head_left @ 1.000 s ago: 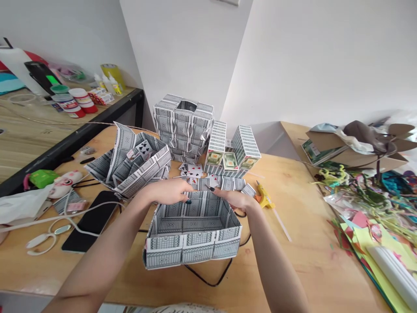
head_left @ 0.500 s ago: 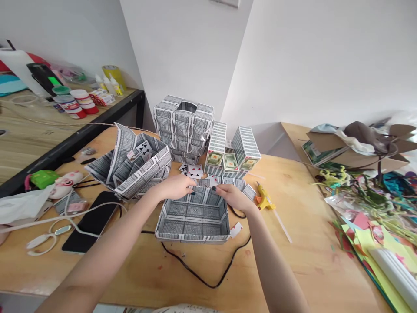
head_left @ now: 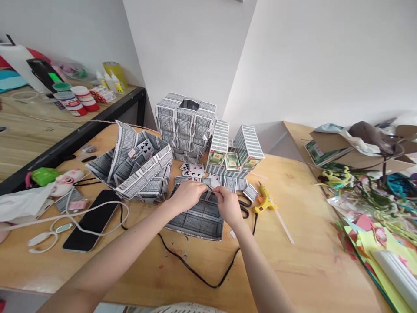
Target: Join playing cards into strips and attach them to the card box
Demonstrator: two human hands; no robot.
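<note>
A shallow tray folded from grey-backed playing cards [head_left: 195, 221] lies tilted on the wooden table [head_left: 293, 243]. My left hand [head_left: 187, 194] and my right hand [head_left: 227, 204] meet at its far rim, fingers pinched on the card edge there. Behind the tray lie loose face-up cards [head_left: 193, 169]. A larger open box of folded cards [head_left: 137, 167] sits to the left. At the back stands a tall tower of folded cards [head_left: 185, 124]. Stacked card packs [head_left: 234, 150] stand beside it.
A yellow glue gun [head_left: 264, 201] lies right of my hands, its black cord [head_left: 195, 271] looping across the table front. A black phone [head_left: 91, 219] and white cables lie at left. Coloured paper and craft scraps [head_left: 371, 208] crowd the right edge. Jars and bottles stand on the side table.
The tray has dropped from a raised, near-wall-forward pose and moved away from me, now lying lower and tilted. Both hands came together at its far rim.
</note>
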